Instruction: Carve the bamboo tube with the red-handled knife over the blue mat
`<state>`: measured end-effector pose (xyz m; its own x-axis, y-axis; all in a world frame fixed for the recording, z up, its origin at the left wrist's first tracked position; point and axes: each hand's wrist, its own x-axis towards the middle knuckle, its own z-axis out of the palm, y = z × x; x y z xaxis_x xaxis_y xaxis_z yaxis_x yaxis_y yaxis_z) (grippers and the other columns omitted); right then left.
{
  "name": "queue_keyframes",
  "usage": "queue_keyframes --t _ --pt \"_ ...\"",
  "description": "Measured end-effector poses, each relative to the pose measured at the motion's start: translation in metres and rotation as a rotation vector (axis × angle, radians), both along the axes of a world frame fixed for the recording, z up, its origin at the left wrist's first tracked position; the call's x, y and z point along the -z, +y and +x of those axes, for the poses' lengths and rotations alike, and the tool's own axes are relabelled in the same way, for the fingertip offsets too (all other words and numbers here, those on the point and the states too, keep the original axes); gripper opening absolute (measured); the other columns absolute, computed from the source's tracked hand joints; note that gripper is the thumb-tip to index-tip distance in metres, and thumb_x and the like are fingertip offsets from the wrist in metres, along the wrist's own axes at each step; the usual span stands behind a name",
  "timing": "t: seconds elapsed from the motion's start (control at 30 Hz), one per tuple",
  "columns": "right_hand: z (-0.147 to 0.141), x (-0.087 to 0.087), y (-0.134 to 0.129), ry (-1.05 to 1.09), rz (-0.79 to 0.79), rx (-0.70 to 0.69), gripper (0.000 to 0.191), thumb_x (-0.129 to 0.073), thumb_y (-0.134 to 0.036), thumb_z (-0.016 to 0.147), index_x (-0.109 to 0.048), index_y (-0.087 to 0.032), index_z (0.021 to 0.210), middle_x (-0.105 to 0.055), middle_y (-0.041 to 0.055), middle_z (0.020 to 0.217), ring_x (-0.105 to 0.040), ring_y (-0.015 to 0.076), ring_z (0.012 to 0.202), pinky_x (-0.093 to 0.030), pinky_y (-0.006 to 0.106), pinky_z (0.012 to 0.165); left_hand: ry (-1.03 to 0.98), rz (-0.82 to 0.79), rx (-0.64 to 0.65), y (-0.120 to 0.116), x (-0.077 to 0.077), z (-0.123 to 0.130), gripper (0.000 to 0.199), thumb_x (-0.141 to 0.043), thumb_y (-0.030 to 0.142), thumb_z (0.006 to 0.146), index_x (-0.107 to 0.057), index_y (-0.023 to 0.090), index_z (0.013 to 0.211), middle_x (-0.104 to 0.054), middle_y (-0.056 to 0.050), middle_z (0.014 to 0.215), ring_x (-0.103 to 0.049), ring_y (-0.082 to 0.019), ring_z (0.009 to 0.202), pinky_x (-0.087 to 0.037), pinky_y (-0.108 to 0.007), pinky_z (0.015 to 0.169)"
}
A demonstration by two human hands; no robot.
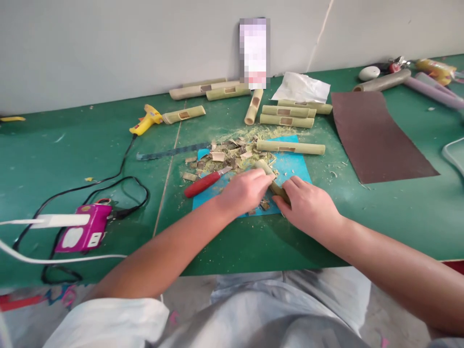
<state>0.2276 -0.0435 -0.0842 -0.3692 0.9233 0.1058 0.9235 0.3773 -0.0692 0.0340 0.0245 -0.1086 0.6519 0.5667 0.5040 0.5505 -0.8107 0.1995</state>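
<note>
Between my hands lies a short bamboo tube (266,167), tilted, over a blue sheet (302,169). My left hand (247,189) is closed near its upper end, fingers bent onto it. My right hand (308,200) grips its lower end with the thumb underneath. Just left of my left hand rests a red-handled knife (203,184), its blade pointing at the shavings. A heap of bamboo chips (232,154) covers the upper left of the sheet. Beyond my hands, another bamboo tube (308,148) with a cut window lies across the sheet.
Several notched bamboo tubes (286,121) lie at the back, by white tissue (300,88). A phone (253,53) leans on the wall. Brown sandpaper (384,140) lies right. At left are a yellow glue gun (147,121) and a purple power strip (85,227) with cords.
</note>
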Motion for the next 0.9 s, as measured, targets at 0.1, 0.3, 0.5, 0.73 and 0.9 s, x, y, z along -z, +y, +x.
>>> queue_keyframes --t 0.1,0.3,0.5,0.73,0.9 --pt "-0.0006 -0.0016 -0.0012 -0.013 0.016 -0.012 0.024 -0.049 -0.032 0.094 -0.061 -0.015 0.083 -0.062 0.0078 0.08 -0.055 0.0173 0.067 -0.029 0.029 0.055 -0.023 0.052 -0.099 -0.001 0.0001 -0.0007 0.036 -0.039 0.026 0.103 -0.07 0.011 0.096 -0.062 -0.005 0.075 -0.059 -0.013 0.067 -0.048 -0.024 0.062" --pt "-0.002 -0.0045 -0.0018 -0.035 0.004 -0.023 0.024 -0.048 -0.03 0.094 -0.062 -0.015 0.084 -0.062 0.0089 0.08 -0.056 0.0181 0.068 -0.03 0.03 0.056 -0.005 -0.03 -0.087 -0.0038 -0.0018 0.001 0.038 -0.035 0.027 0.104 -0.07 0.014 0.097 -0.062 -0.005 0.075 -0.059 -0.013 0.069 -0.048 -0.023 0.063" --pt "-0.0028 -0.0063 -0.001 -0.065 -0.042 -0.015 0.025 -0.048 -0.032 0.095 -0.063 -0.014 0.085 -0.062 0.01 0.082 -0.056 0.0187 0.071 -0.031 0.03 0.058 -0.009 -0.031 -0.067 0.0005 0.0009 -0.0038 0.033 -0.04 0.028 0.103 -0.069 0.013 0.103 -0.065 -0.005 0.08 -0.061 -0.013 0.072 -0.05 -0.024 0.066" --pt "-0.0053 -0.0081 -0.0016 -0.104 -0.034 -0.025 0.026 -0.049 -0.032 0.095 -0.063 -0.014 0.085 -0.063 0.0103 0.082 -0.057 0.0191 0.071 -0.031 0.03 0.057 0.007 -0.03 -0.075 0.0 -0.002 -0.0017 0.032 -0.04 0.026 0.103 -0.069 0.013 0.1 -0.064 -0.005 0.078 -0.062 -0.014 0.072 -0.051 -0.025 0.068" --pt "-0.0053 -0.0092 -0.0018 -0.119 -0.015 -0.042 0.024 -0.05 -0.032 0.095 -0.063 -0.014 0.084 -0.063 0.0097 0.081 -0.058 0.0192 0.07 -0.03 0.03 0.055 0.032 -0.054 -0.001 -0.0012 -0.0029 -0.0021 0.03 -0.04 0.026 0.103 -0.068 0.014 0.101 -0.064 -0.005 0.079 -0.062 -0.014 0.073 -0.051 -0.024 0.066"
